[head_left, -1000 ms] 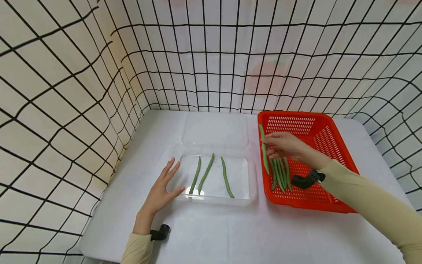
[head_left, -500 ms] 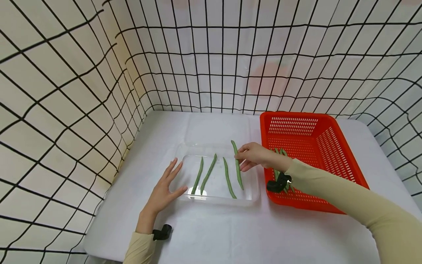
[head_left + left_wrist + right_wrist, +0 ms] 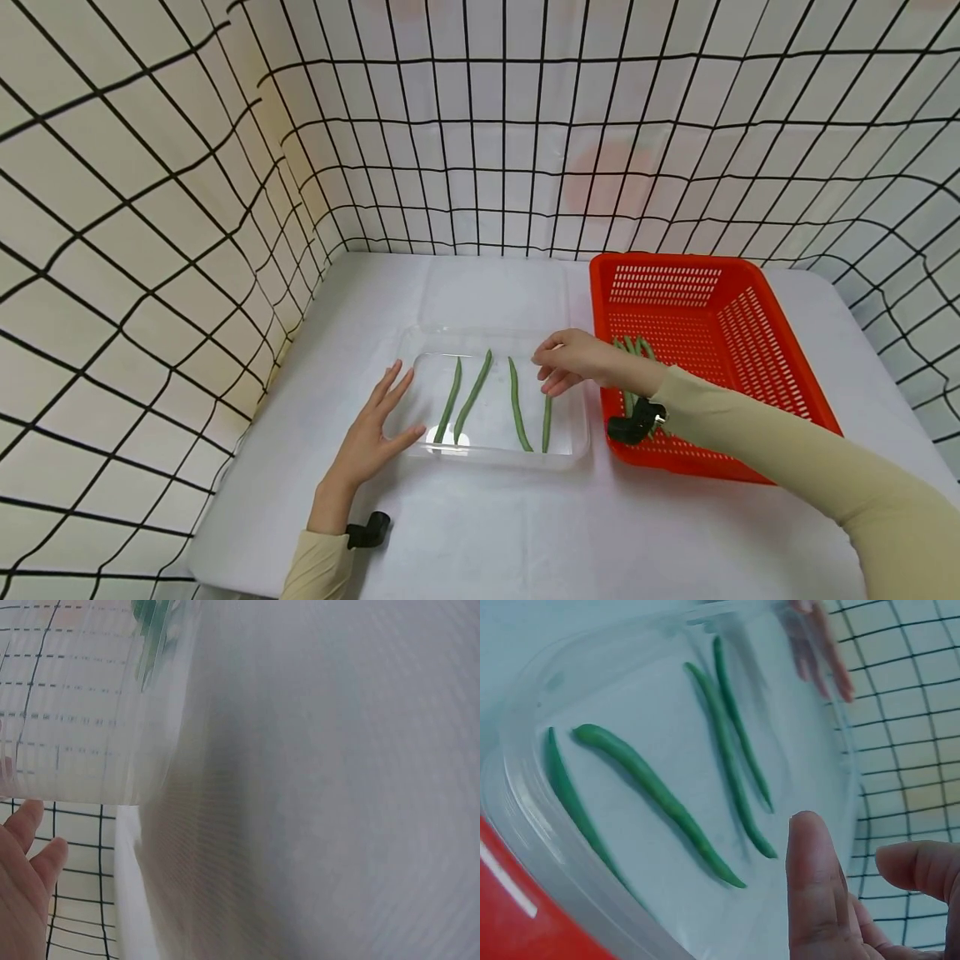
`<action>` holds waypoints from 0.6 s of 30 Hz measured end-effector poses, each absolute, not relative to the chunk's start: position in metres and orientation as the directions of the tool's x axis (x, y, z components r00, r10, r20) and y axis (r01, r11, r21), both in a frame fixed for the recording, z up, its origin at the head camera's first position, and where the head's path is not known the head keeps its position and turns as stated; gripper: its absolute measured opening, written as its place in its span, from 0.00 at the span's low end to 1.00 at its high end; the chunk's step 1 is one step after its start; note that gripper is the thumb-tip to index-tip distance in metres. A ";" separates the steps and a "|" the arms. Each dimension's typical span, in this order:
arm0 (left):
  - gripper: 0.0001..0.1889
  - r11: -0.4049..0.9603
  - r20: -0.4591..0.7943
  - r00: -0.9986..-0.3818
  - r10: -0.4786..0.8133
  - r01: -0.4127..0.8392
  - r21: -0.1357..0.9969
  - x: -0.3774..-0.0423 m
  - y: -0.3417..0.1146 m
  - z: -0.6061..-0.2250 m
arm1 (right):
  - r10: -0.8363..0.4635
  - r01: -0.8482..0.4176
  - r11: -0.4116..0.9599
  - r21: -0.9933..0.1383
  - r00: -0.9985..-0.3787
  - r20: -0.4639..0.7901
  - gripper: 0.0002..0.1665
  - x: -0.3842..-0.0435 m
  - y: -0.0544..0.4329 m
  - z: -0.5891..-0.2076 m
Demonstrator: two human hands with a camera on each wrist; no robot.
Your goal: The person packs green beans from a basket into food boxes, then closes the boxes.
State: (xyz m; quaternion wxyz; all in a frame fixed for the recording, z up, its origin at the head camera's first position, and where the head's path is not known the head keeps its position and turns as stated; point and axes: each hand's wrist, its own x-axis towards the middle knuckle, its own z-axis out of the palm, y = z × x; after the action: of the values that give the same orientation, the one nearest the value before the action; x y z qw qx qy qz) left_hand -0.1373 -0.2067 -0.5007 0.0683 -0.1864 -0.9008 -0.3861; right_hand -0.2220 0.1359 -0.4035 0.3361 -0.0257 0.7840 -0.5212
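"Hovering above the clear container (image 3: 498, 408), is the right hand (image 3: 566, 360) pinching anything?"

"No, its thumb (image 3: 919, 864) and index finger (image 3: 810, 877) stand apart, nothing between them."

"How far along, then?"

"Partway, I'd judge: four green beans (image 3: 660, 791) lie inside, one partly beneath those fingers, three off to their left. More beans (image 3: 647, 347) remain in the red basket (image 3: 667, 258), to the right of the fingertips; how many, I cannot tell."

"And the left hand (image 3: 367, 437)?"

"Fingers spread, by the container's left side; touching or just beside, I cannot tell."

"Do the views differ?"

"The head view hides one end of the nearest bean under the right fingers; the right wrist view shows it along the wall, yet none of the basket's beans"
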 end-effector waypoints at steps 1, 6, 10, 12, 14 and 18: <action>0.43 0.633 0.267 -0.921 0.282 0.388 0.670 -0.137 -0.207 -0.501 | -0.395 0.306 0.440 -0.844 -0.778 -0.488 0.21 -0.222 0.139 -0.400; 0.43 0.629 0.264 -0.922 0.283 0.386 0.675 -0.137 -0.207 -0.500 | -0.360 0.296 0.383 -0.875 -0.825 -0.436 0.25 -0.226 0.168 -0.385; 0.43 0.626 0.270 -0.919 0.286 0.393 0.674 -0.138 -0.207 -0.499 | -0.274 0.282 0.368 -0.886 -0.877 -0.394 0.28 -0.229 0.206 -0.379; 0.43 0.624 0.274 -0.918 0.287 0.396 0.674 -0.138 -0.207 -0.499 | -0.229 0.293 0.363 -0.884 -0.892 -0.389 0.29 -0.230 0.227 -0.382; 0.43 0.620 0.275 -0.917 0.288 0.398 0.676 -0.138 -0.208 -0.500 | -0.202 0.307 0.372 -0.876 -0.894 -0.400 0.30 -0.231 0.249 -0.389; 0.43 0.614 0.271 -0.917 0.291 0.397 0.682 -0.138 -0.208 -0.502 | -0.180 0.376 0.410 -0.831 -0.860 -0.478 0.34 -0.229 0.287 -0.414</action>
State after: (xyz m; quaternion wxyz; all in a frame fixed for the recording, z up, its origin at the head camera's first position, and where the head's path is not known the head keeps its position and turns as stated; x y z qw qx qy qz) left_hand -0.1378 -0.2083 -0.5020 0.0667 -0.1919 -0.8960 -0.3949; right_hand -0.2292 0.2869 -0.4140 0.2575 0.0612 0.7993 -0.5395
